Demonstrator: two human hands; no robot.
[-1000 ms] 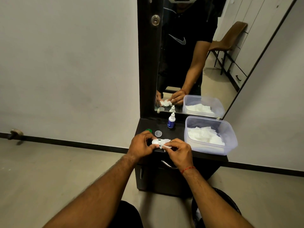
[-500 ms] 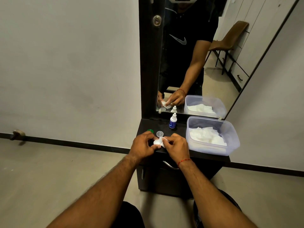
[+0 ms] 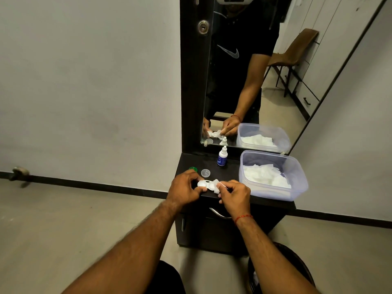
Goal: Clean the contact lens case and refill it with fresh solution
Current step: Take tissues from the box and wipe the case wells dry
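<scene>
While left hand (image 3: 184,188) grips case (image 3: 205,184), right hand (image 3: 234,195) pinches tissue (image 3: 216,185) against it.

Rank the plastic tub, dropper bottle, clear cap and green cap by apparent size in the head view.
1. plastic tub
2. dropper bottle
3. clear cap and green cap: unranked, since the left hand hides part of the green one.

Dark bench (image 3: 230,174) under a tall mirror (image 3: 275,98)
A brown chair (image 3: 299,47) shows in the mirror; a dark bin (image 3: 297,262) stands on the floor (image 3: 63,230) beside the bench.
</scene>
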